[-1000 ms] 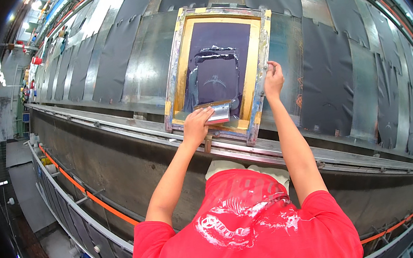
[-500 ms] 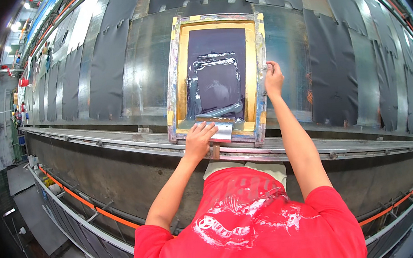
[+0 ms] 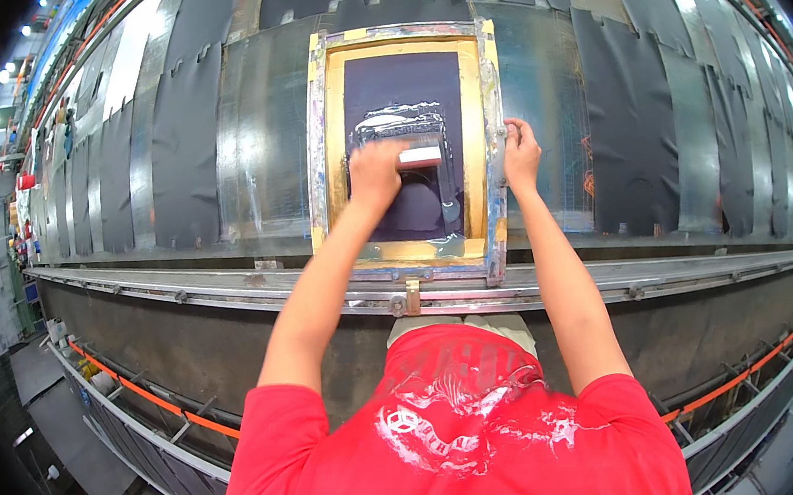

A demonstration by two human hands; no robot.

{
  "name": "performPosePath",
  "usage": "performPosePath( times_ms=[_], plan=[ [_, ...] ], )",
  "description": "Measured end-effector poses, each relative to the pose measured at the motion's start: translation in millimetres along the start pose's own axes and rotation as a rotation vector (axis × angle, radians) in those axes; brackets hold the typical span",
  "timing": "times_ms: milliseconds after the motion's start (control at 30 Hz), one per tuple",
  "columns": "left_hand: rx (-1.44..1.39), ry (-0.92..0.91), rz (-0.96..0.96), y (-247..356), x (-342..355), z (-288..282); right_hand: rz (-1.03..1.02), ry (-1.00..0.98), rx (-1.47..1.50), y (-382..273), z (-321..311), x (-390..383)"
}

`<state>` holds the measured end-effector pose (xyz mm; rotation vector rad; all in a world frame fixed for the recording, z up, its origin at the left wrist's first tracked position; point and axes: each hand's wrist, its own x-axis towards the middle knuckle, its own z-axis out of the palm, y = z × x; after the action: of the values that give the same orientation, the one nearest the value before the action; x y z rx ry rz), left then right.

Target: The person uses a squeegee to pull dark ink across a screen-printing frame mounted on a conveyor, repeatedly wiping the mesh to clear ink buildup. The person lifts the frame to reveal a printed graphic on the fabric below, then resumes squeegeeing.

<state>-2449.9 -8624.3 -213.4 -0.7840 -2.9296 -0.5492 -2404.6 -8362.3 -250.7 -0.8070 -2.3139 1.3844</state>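
A screen-printing frame point(image 3: 321, 140) lies on the long table, its inner border gold and its mesh point(image 3: 399, 80) dark purple. Closed around a squeegee point(image 3: 420, 157), my left hand point(image 3: 375, 171) is over the middle of the mesh; motion smears it slightly. Only the right end of the squeegee shows, with a pale strip and a reddish-brown strip. Wet, shiny ink point(image 3: 403, 113) lies above the squeegee and down the right side of the printed area. My right hand point(image 3: 522, 151) grips the frame's right rail with bent fingers.
Dark sheets point(image 3: 631, 120) alternate with bare metallic panels point(image 3: 543, 128) along the table. A metal rail point(image 3: 562, 285) runs along its near edge, with a small brass-coloured block point(image 3: 413, 297) below the frame. An orange pipe point(image 3: 153, 395) lies lower left.
My left hand has moved with the squeegee from the near end of the mesh up to its middle. My right hand stays at the frame's right rail.
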Motion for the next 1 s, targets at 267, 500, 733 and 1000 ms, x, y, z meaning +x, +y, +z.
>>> performPosePath(
  times_ms=[267,500,733,1000],
  plan=[
    [-0.079,0.055,0.073,14.7,-66.2,-3.2,0.045,0.017,-0.023,2.7,-1.2,5.9],
    [0.058,-0.023,-0.056,-11.2,38.7,-9.8,0.008,-0.017,-0.002,5.8,7.3,1.6],
    [0.024,-0.04,0.045,34.5,-71.5,-0.6,-0.028,0.031,0.039,18.2,1.7,8.0],
    [-0.196,0.044,0.132,26.5,-142.2,-24.3,-0.085,0.041,-0.041,-25.4,0.0,16.9]
  ],
)
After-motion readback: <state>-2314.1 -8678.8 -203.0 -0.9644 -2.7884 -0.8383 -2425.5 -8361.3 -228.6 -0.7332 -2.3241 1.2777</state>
